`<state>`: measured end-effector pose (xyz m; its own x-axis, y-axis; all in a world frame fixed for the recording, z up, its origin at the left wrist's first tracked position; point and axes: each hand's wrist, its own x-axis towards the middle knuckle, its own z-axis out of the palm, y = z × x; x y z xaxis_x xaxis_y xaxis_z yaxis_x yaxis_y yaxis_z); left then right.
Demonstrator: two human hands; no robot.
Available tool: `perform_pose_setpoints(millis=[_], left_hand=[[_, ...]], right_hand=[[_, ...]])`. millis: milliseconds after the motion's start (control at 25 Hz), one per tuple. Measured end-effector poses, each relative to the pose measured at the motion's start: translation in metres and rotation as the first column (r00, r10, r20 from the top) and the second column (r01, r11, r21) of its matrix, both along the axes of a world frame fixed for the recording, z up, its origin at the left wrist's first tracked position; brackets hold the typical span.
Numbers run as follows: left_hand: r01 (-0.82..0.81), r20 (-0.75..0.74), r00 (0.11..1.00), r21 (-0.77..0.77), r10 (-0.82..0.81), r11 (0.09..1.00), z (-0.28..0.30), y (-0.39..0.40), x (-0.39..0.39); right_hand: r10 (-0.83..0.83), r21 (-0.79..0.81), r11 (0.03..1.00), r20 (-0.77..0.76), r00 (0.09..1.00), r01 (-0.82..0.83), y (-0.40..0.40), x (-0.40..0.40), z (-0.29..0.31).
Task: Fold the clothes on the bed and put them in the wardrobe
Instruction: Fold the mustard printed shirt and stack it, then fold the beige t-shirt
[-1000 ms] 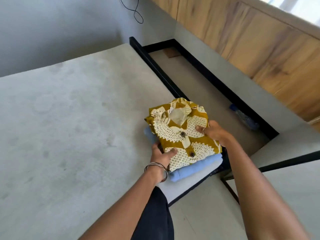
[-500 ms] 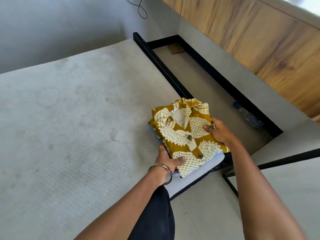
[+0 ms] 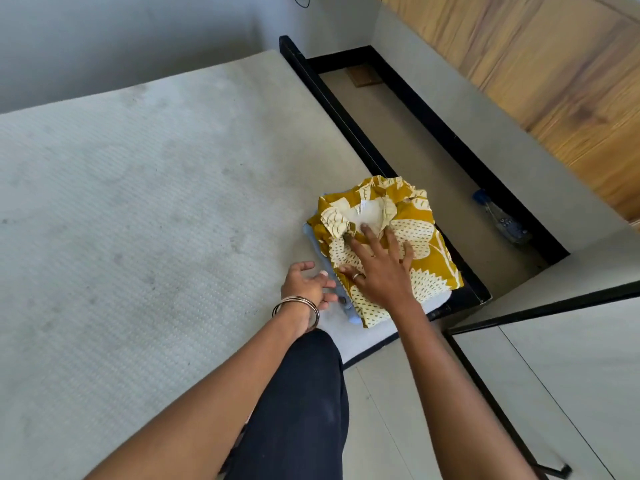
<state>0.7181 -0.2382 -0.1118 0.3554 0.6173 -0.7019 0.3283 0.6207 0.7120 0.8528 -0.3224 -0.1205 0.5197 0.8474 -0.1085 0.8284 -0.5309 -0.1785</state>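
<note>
Right hand [image 3: 382, 268] moved atop yellow shirt [image 3: 412, 237]; left hand [image 3: 306, 284] released

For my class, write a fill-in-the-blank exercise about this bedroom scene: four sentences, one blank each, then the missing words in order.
1. The right hand presses flat on the mustard patterned shirt, which lies on top of a folded light ____ garment.
2. The left hand, beside the pile, wears metal ____ on its wrist.
3. The pile sits at the ____ of the mattress.
4. A plastic ____ lies on the floor between the bed frame and the wall.

Missing words: blue; bangles; corner; bottle
</note>
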Motion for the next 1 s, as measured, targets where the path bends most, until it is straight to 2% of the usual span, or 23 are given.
perform_pose_setpoints(millis=[120, 360, 440, 520, 680, 800, 920, 1000], left_hand=[[0.009, -0.012, 1.0, 0.025, -0.009, 1.0, 0.002, 0.006, -0.007], [0.082, -0.075, 0.995, 0.165, -0.07, 0.983, 0.012, 0.02, -0.025], [0.18, -0.133, 0.98, 0.29, -0.146, 0.94, 0.019, 0.028, -0.04], [0.255, -0.177, 0.964, 0.401, -0.199, 0.88, 0.027, 0.04, -0.064], [0.426, -0.354, 0.897, 0.538, -0.264, 0.727, 0.048, 0.072, -0.15], [0.484, -0.485, 0.855, 0.618, -0.183, 0.62, 0.065, 0.096, -0.234], [0.488, -0.608, 0.794, 0.634, -0.003, 0.601, 0.076, 0.129, -0.357], [0.452, -0.666, 0.734, 0.624, 0.132, 0.637, 0.076, 0.149, -0.446]], right_hand=[[-0.078, -0.09, 0.993, -0.05, 0.996, 0.073, 0.013, 0.008, -0.018], [-0.161, -0.301, 0.947, -0.127, 0.979, 0.116, 0.035, 0.005, 0.003], [-0.251, -0.317, 0.923, -0.076, 0.965, 0.216, 0.047, -0.011, 0.021], [-0.306, -0.252, 0.919, 0.03, 0.951, 0.304, 0.064, -0.043, 0.045], [-0.173, -0.029, 0.984, 0.065, 0.983, 0.175, 0.103, -0.138, 0.074], [-0.022, 0.103, 0.995, 0.027, 0.999, 0.019, 0.137, -0.211, 0.082], [0.182, 0.162, 0.97, 0.002, 0.983, -0.18, 0.181, -0.309, 0.087], [0.242, 0.195, 0.951, 0.01, 0.97, -0.239, 0.21, -0.374, 0.087]])
